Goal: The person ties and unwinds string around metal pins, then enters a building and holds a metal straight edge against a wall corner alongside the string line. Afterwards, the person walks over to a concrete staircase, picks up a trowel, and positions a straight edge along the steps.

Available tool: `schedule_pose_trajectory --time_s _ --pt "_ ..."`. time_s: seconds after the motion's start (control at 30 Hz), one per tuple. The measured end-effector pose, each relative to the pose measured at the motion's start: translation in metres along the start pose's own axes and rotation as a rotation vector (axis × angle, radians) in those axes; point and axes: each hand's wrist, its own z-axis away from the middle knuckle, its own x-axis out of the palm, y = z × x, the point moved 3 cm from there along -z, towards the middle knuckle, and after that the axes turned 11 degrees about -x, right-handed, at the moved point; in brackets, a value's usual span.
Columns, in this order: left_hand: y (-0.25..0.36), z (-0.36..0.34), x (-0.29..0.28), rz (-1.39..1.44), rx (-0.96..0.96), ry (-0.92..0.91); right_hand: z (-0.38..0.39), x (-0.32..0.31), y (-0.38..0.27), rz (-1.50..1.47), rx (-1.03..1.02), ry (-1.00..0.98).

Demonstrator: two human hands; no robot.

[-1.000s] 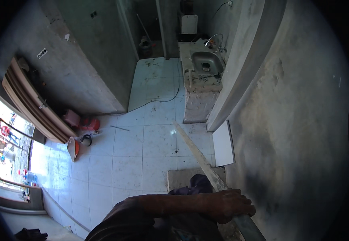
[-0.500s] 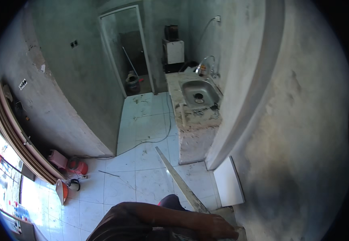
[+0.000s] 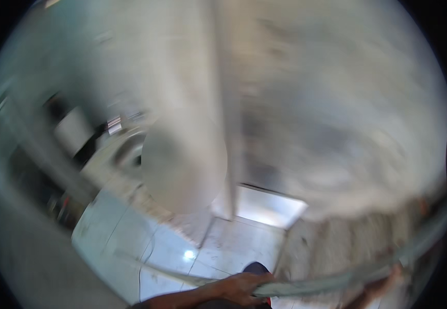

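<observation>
A long, narrow, pale greenish-grey board (image 3: 326, 285) crosses the lower part of the view, bending up toward the right rim. My left hand (image 3: 246, 287) comes in from the lower left and is closed round it near the middle. Farther right, my right hand (image 3: 391, 278) grips the same board from below, smeared by motion. A thinner stretch of the board (image 3: 167, 273) runs on to the left past my left forearm, over the tiles. The fingertips of both hands are mostly hidden.
Rough concrete steps (image 3: 337, 247) rise at the right below a plastered wall (image 3: 337, 113). A white panel (image 3: 270, 206) leans at the wall's foot. To the left are a counter with a sink (image 3: 131, 149) and a white box-shaped thing (image 3: 74, 131). White tiles (image 3: 213, 242) cover the floor.
My view has swung right, toward the wall and steps. The board, earlier pointing ahead over the floor, now lies crosswise. My right hand has come into view on it.
</observation>
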Motion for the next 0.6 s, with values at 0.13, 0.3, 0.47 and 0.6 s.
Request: schedule_pose_trajectory --time_s 0.13,0.3,0.47,0.6 --pt "-0.03 0.036 -0.011 -0.045 -0.085 0.025 0.059 0.118 -0.166 0.006 0.106 -0.632" --pt "-0.122 0.042 0.005 -0.093 0.034 0.267 0.079 0.179 -0.257 -0.487 1.163 -0.336" --pt "-0.262 0.038 0.014 -0.381 -0.032 0.114 0.134 0.164 -0.296 -0.31 1.267 -0.408" --pt "-0.268 0.061 0.005 -0.385 0.438 0.243 0.143 0.17 -0.302 -0.028 1.217 -0.536"
